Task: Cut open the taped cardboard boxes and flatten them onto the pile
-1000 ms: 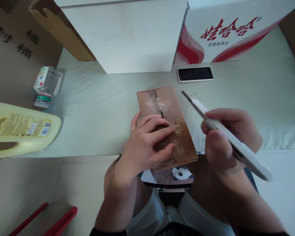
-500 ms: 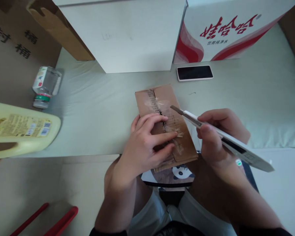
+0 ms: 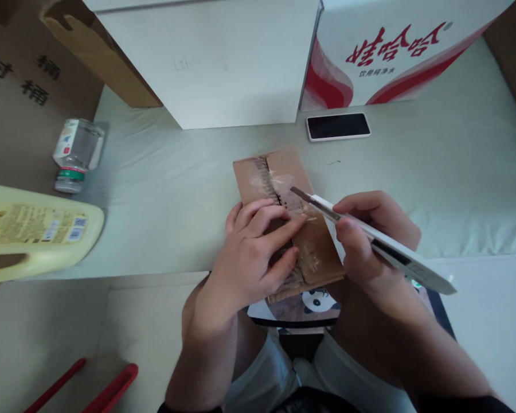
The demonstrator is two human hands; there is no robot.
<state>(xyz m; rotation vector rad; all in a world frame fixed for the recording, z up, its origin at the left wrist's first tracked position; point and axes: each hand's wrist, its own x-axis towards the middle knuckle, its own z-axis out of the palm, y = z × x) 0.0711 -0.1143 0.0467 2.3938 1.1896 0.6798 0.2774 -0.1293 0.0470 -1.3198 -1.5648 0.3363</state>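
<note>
- Carton [image 3: 294,172], small, taped, lies flat at the table's [image 3: 167,195] near edge.
- Left hand [image 3: 251,255] presses flat on the carton, fingers spread, gripping nothing.
- Right hand [image 3: 365,238] is clamped on a utility knife [image 3: 372,238], blade tip over the taped seam.

Utility knife [image 3: 370,238] over taped cardboard box [image 3: 288,218]

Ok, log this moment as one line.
left hand: pressing on box | right hand: gripping knife | blade tip over taped seam | phone beyond box

Left hand [image 3: 253,252] pressed flat, fingers spread; right hand [image 3: 365,241] curled tight.
</note>
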